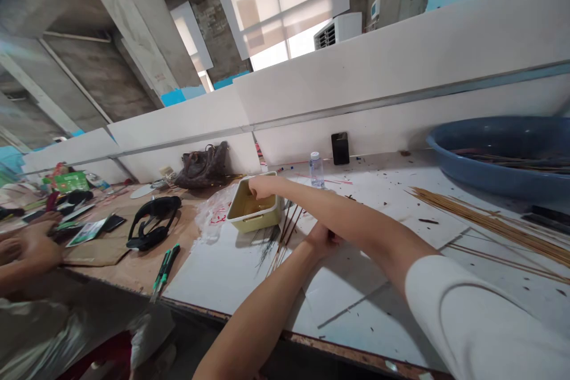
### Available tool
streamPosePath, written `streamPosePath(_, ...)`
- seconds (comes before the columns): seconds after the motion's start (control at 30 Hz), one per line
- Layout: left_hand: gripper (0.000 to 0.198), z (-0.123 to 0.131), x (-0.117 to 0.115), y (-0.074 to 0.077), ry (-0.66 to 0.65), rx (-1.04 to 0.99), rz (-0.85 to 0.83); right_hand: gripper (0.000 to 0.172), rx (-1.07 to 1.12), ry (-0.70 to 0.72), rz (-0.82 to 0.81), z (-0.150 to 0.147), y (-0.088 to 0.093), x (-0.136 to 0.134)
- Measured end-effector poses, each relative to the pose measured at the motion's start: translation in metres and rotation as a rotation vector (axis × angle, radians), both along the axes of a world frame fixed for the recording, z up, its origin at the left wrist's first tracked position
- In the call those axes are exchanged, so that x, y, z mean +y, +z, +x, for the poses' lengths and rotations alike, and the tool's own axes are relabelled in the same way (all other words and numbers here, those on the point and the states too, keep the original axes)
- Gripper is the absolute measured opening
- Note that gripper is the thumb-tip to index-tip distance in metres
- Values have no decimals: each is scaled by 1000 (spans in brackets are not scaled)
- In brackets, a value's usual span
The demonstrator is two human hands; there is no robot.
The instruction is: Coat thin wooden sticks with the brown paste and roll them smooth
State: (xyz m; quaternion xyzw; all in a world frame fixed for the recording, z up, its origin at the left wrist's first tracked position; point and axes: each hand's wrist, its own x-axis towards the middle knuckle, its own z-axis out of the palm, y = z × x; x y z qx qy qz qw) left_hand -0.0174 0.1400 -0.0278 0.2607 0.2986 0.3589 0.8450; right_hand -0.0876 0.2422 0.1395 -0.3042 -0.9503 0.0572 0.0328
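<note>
My right hand reaches across to the left, over the rim of a yellow-green plastic tub. Its fingers point down into the tub and are pressed together; whatever is in them is hidden. Below my right forearm, my left hand rests near the white table surface, fingers curled closed. What it holds, if anything, cannot be made out. Between the tub and my left hand lie several thin brown sticks, with fine dark wisps beside them. A crumpled clear plastic bag touches the tub's left side.
A clear bottle and a black box-shaped object stand by the partition. At right are a large blue basin and a bundle of thin sticks. Cutters, a black headset and another person's arm are at left.
</note>
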Motion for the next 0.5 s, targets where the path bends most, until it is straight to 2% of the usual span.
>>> streamPosePath(0.1,32,3,4,10,-36,-37,22,11,56,-41,15,49,16,-11)
streamPosePath(0.2,48,2,3,17,-89,-83,71,16,140,-104,25,113,16,-33)
streamPosePath(0.27,54,2,1,19,-97,-85,95,15,163,-156,16,156,6,-51)
streamPosePath(0.37,51,3,-2,20,-93,-54,99,11,188,-230,-36,211,-16,-73)
streamPosePath(0.5,47,5,-3,22,-112,-44,122,6,253,-310,-280,252,-38,-86)
